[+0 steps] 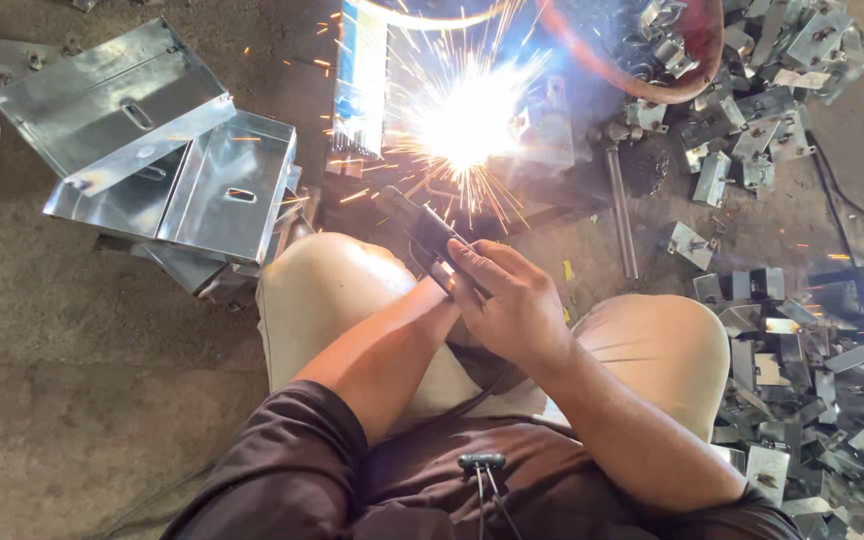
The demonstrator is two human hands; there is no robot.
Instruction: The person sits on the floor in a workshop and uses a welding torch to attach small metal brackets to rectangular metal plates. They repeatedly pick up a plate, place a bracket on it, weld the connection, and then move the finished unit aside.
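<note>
Concrete floor (72,400) carries folded metal trays (152,150) left of the hands and a bracket heap (802,380) to their right. Right hand (512,305) clenches the welding holder (427,235); left hand hidden behind it. Weld mid-spark (467,120), unfinished.

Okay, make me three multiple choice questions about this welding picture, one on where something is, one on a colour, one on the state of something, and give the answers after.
1. Where do the folded sheet-metal trays lie?
A. On the floor at upper left
B. On the person's lap
C. Among the brackets at right

2. What colour are the person's shorts?
A. Blue
B. Beige
C. Black

3. What is the state of the welding spot?
A. Dark and cold
B. Covered by a cloth
C. Glaring white and throwing sparks

Answers: 1 A, the trays sit on the floor left of the sparks. 2 B, both knees show beige cloth. 3 C, sparks spray out ahead of the dark welding holder gripped by the right hand; the left hand is hidden behind it.
</note>
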